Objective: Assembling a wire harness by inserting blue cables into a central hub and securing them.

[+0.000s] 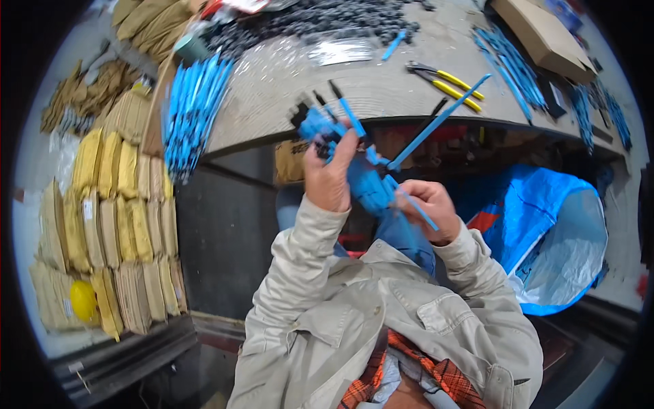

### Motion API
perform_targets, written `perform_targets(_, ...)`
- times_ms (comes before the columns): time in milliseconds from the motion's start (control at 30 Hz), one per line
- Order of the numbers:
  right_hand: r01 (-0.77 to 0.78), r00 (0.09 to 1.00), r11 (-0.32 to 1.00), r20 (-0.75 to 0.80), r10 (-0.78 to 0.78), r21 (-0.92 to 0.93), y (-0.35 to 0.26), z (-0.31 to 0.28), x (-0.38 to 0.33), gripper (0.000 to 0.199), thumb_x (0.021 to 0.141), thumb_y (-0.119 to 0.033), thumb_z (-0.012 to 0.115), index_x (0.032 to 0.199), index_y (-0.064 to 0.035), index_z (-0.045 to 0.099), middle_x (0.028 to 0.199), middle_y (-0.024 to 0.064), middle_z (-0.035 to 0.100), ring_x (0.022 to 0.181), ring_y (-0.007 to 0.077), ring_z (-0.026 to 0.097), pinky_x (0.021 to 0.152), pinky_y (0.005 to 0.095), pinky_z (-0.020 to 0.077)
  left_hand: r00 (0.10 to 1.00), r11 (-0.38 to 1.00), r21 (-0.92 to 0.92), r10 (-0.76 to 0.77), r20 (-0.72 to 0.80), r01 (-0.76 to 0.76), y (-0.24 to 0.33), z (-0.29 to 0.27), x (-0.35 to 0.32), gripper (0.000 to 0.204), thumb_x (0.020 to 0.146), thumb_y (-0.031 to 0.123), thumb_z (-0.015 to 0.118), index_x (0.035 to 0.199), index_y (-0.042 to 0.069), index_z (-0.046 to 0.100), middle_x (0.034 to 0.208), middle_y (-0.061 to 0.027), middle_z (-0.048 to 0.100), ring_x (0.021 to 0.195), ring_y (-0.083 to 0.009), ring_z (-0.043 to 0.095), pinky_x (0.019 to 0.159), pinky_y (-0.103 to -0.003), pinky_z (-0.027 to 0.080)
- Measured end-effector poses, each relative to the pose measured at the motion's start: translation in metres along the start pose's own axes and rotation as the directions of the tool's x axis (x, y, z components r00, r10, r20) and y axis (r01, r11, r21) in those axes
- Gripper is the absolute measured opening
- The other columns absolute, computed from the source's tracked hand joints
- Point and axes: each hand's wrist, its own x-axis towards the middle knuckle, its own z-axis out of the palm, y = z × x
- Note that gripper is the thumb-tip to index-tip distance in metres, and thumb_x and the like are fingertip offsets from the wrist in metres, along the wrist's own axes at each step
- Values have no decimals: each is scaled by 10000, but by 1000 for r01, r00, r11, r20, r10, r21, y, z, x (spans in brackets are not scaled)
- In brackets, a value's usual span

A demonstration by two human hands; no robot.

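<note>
Bundle of thin blue plastic strips with black ends (368,185) is hanging between the person's hands, above the lap and just in front of the near edge of a pale, wood-grained desk (262,112). The left hand (330,174) is grasping it, its grip closing around the strips near their black ends. The right hand (432,208) seems to be pinching a slender blue strip (424,215) at the bundle's right side; blur is hiding how firmly.

The step in hand looks to be handling single strips at the bundle, but whether the person is adding or drawing them out, I cannot tell. The next move is probably calling for a steady left grip, with the right fingers guiding that strip without snagging its neighbours.

The bundle's long axis is running aslant: black ends are pointing to the upper left, toward the desk, and the blue lower part is pointing down and right. One long, straight blue strip (449,126) is jutting to the upper right, toward yellow-handled metal pliers (446,85) lying on the desk.
</note>
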Motion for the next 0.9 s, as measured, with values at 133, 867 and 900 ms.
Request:
perform_targets(133, -61, 979, 998, 195, 65, -29, 11, 2, 11, 93, 819, -94, 616, 868, -17, 635, 692, 28, 585, 485, 62, 420, 433, 172, 333, 987, 1000, 1, -14, -158, 15, 10, -17, -6, 175, 830, 58, 605, 1004, 48, 585, 826, -60, 607, 678, -137, 558, 628, -232, 463)
perform_targets(867, -453, 517, 7, -269, -812, -892, -174, -229, 113, 225, 779, -249, 600, 888, -52, 597, 803, 61, 627, 683, 230, 560, 643, 316, 451, 992, 985, 150, 97, -77, -85, 51, 17, -31, 139, 845, 46, 557, 979, 25, 526, 732, -123, 626, 669, -207, 613, 689, -291, 500)
perform_targets(900, -279, 457, 98, -222, -861, -955, -171, -218, 99, 208, 774, -224, 629, 878, -46, 596, 773, 52, 620, 635, 202, 543, 613, 286, 445, 993, 983, 165, 92, -76, -79, 49, 20, -31, 134, 845, 48, 557, 974, 23, 526, 766, -141, 645, 705, -219, 634, 712, -302, 509)
